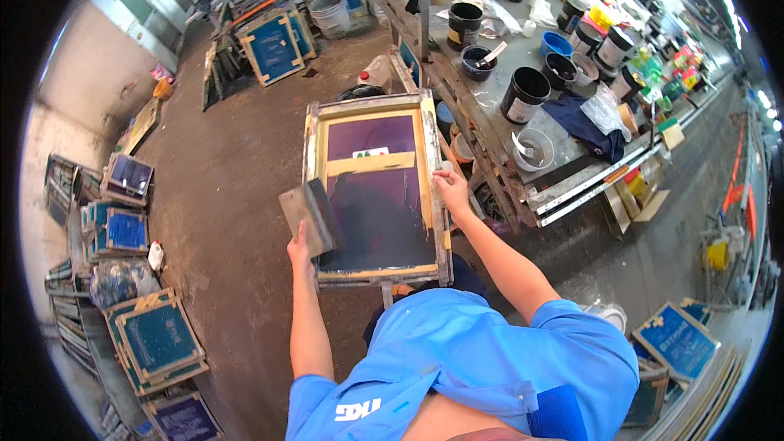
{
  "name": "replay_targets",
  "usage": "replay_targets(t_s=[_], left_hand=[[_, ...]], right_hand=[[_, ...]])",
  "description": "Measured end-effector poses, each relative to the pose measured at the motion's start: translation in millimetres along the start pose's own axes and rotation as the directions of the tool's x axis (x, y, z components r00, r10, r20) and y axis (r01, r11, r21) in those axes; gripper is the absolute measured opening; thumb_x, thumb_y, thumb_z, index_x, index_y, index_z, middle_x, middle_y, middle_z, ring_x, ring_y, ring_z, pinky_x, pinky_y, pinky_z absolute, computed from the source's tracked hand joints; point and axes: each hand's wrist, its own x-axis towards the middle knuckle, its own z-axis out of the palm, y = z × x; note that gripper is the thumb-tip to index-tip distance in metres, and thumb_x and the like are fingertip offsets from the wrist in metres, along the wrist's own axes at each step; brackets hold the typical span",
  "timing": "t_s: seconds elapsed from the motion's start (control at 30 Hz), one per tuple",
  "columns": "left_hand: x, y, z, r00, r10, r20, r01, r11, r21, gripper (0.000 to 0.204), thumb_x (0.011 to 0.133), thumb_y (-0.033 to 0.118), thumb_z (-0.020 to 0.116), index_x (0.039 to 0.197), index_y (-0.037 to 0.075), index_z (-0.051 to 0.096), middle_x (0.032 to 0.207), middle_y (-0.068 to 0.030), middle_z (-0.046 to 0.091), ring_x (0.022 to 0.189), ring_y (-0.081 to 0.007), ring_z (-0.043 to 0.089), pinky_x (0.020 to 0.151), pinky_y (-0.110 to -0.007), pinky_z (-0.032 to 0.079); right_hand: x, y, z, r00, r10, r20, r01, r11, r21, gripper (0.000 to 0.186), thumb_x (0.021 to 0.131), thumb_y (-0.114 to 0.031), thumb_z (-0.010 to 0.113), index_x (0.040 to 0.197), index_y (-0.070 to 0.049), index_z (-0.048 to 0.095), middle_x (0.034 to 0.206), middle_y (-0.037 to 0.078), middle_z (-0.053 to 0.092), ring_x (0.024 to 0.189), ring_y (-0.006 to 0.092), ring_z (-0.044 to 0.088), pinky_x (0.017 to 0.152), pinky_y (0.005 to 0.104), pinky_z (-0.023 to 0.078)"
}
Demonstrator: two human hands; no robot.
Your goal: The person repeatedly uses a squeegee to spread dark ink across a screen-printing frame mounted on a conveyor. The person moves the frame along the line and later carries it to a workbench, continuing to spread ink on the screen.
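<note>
A screen-printing frame point(371, 229) lies in front of me, its purple mesh edged with yellowish tape. A strip of the same tape point(371, 163) crosses the mesh, just below a small white patch point(371, 152) with green and red marks. My left hand point(300, 243) grips a wide, flat squeegee point(310, 216), held tilted over the frame's left edge. Dark ink point(371, 224) covers the lower part of the mesh. At the frame's right edge, my right hand point(451, 189) has its fingers pinched together; a small pale thing shows at the fingertips, too small to name.
To the right, a long workbench point(490, 135) carries several black ink tubs point(525, 95), a clear bowl point(533, 149) and dark blue cloth point(600, 135). A white jug point(376, 72) stands beyond the frame. More screens point(159, 335) lean along the left wall, and others point(676, 340) stand behind right.
</note>
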Motion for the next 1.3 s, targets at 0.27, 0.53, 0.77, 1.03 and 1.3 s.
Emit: replay_targets(t_s=[0.27,0.53,0.77,1.03,1.3], left_hand=[[133.9,2.1,55.2,0.985,-0.067,0.159,0.056,0.996,0.070,0.062,0.090,0.048,0.077,0.119,-0.006,0.067,0.109,-0.0093,0.073,0.096,-0.0189,0.070,0.085,-0.033,0.054],[229.3,-11.8,79.9,0.981,-0.118,0.151,0.087,0.977,0.197,0.059,0.091,0.045,0.077,0.119,-0.006,0.068,0.109,-0.0086,0.072,0.094,-0.0178,0.069,0.085,-0.033,0.054],[300.3,-7.7,128.4,0.926,-0.146,0.347,0.089,0.981,0.175,0.064,0.089,0.046,0.078,0.126,-0.004,0.065,0.124,-0.0087,0.068,0.109,-0.0189,0.065,0.093,-0.036,0.051],[368.1,-41.9,181.2,0.853,-0.286,0.436,0.162,0.940,0.299,0.061,0.086,0.050,0.080,0.112,-0.004,0.069,0.101,-0.0089,0.073,0.086,-0.0178,0.070,0.077,-0.034,0.056],[399.0,-76.0,194.7,0.790,-0.349,0.504,0.216,0.928,0.304,0.065,0.088,0.050,0.078,0.121,-0.005,0.066,0.112,-0.0104,0.072,0.096,-0.0194,0.070,0.084,-0.034,0.054]], right_hand=[[67.3,50.7,18.8,0.987,0.043,-0.154,-0.058,0.994,-0.096,0.018,0.091,-0.018,0.073,0.103,-0.005,0.075,0.096,0.003,0.072,0.091,0.0115,0.064,0.084,0.0284,0.049],[103.5,95.2,45.0,0.967,0.020,-0.253,-0.020,1.000,0.001,0.019,0.091,-0.020,0.073,0.101,-0.003,0.073,0.083,0.001,0.069,0.071,0.0079,0.059,0.066,0.0258,0.047],[149.5,118.5,44.4,0.936,0.056,-0.347,-0.092,0.992,-0.088,0.016,0.090,-0.018,0.074,0.101,-0.006,0.074,0.099,0.005,0.074,0.091,0.0141,0.066,0.083,0.0306,0.052],[169.6,121.0,36.1,0.864,0.079,-0.496,-0.118,0.992,-0.048,0.035,0.087,-0.021,0.075,0.118,-0.005,0.071,0.110,0.010,0.073,0.102,0.0190,0.067,0.091,0.0313,0.049],[55.7,181.2,67.3,0.721,0.008,-0.692,-0.163,0.974,-0.158,0.047,0.092,-0.022,0.074,0.134,-0.005,0.060,0.129,0.012,0.064,0.117,0.0240,0.061,0.099,0.0374,0.048]])
